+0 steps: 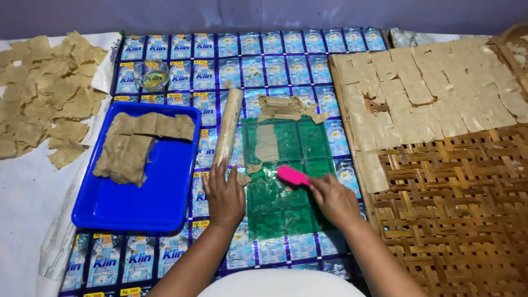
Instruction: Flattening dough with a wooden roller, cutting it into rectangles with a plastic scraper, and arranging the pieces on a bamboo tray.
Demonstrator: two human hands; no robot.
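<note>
Right hand [334, 199] fingers clamped on pink brush [293, 176], handle slanting far-left over green sheet [286, 203]. Left hand [224, 195] flat, fingers together, at sheet's left edge beside rolling pin [228, 126]; dough strip [266, 144] just beyond brush, lengthwise near-to-far.

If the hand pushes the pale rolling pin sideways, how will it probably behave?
The rolling pin is a smooth cylinder lying flat on the glossy sachet mat, so it would likely roll easily. It looks stiff; the left hand touches its near end.
</note>
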